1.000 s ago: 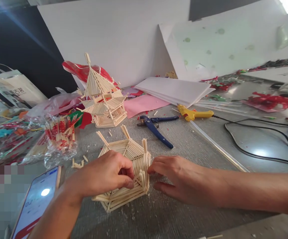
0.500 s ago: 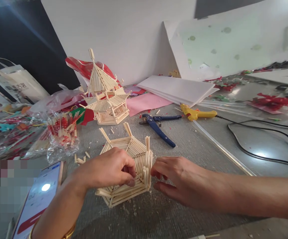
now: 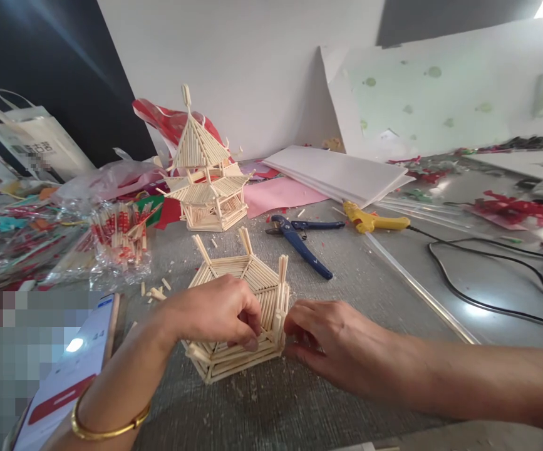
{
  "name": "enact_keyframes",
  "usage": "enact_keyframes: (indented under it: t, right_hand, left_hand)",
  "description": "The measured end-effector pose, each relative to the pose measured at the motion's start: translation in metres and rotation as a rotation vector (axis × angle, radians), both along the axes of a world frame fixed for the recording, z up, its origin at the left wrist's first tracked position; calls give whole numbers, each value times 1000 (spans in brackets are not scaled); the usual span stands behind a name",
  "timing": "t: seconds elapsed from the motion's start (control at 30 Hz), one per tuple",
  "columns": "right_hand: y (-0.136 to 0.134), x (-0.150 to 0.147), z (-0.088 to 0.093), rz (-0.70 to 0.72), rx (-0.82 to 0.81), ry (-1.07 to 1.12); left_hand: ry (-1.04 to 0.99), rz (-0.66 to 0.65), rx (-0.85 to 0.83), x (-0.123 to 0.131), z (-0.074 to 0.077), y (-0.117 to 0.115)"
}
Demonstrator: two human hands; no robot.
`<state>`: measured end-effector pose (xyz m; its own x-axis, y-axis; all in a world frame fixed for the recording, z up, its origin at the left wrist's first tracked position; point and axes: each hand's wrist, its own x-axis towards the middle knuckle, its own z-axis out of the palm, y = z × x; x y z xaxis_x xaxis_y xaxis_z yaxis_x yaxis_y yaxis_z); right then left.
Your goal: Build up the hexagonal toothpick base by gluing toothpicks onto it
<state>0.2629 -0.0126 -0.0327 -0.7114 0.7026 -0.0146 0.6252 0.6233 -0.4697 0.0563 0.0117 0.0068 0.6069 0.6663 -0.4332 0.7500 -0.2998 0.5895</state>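
Observation:
A six-sided base built of thin wooden sticks [image 3: 233,362] lies on the table in front of me, with short paired posts standing at its corners. My left hand [image 3: 227,310] reaches over it from the left, thumb and fingers curled together just inside the near right edge. What they hold, if anything, is hidden. From the right, my right hand [image 3: 320,329] has its bent fingertips and thumb against the corner post [image 3: 277,329] at the base's right side. Behind stands a pagoda model [image 3: 208,188] of the same sticks, with tiered roofs.
Blue cutting pliers [image 3: 299,244] and a yellow glue gun [image 3: 374,219] with a black cord lie beyond my right hand. White boards [image 3: 337,172] are stacked behind. At left are a phone [image 3: 71,376], bagged red-marked sticks [image 3: 123,235] and cut stick bits [image 3: 158,293].
My right hand has come slightly left, its fingertips closing in against the corner post. My left hand has shifted a little along the near right edge. The view has tilted slightly.

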Motion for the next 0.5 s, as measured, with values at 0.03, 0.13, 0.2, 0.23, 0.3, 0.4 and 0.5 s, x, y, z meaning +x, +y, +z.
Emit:
enact_keyframes:
  t: [0.03, 0.13, 0.2, 0.23, 0.3, 0.4, 0.5]
  right_hand:
    - [-1, 0, -1, -1, 5, 4]
    - [-2, -1, -2, 9, 18, 31]
    - [-2, -2, -3, 14, 39, 44]
    - [-2, -3, -3, 17, 52, 46]
    - [-2, -4, -2, 25, 74, 52]
    - [-4, -5, -3, 48, 89, 62]
    - [-5, -8, -5, 71, 94, 62]
  left_hand:
    - [-8, -6, -4, 0, -1, 1]
    - [-18, -30, -18, -2, -2, 2]
    - [-24, -36, -32, -2, -3, 3]
    - [-29, -37, -42, -3, -4, 4]
    - [-41, -33, -53, -3, -5, 4]
    - [-54, -26, -66, -3, -4, 4]
    - [-55, -24, -76, -2, -3, 3]
